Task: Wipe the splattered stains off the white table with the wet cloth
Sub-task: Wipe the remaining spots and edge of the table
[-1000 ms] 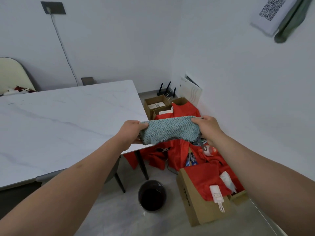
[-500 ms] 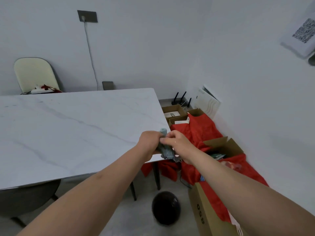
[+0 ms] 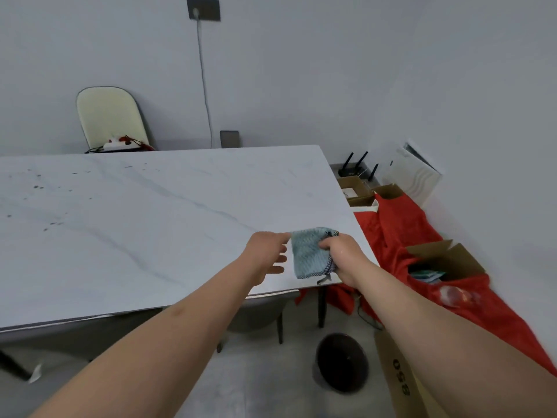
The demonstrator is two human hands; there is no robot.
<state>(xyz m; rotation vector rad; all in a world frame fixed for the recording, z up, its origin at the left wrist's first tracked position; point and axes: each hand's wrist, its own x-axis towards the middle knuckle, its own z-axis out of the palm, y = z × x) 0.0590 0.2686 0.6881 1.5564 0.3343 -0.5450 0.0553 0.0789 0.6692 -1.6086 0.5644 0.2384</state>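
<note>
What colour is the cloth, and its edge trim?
Light blue-green cloth with a waffle-like texture; its trim is dark with light flecks. The head view shows it.

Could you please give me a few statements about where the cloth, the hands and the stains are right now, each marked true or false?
1. The right hand grips the blue-grey cloth. True.
2. The cloth is over the dark stains. False: it is near the white table's right near corner; the stains speckle the far left part.
3. The left hand has its fingers clenched round the cloth. False: its fingers are spread, beside the cloth's left edge.
4. A dark round bin stands on the floor below the table corner. True.
5. A cream chair stands beyond the table's far edge. True.
</note>
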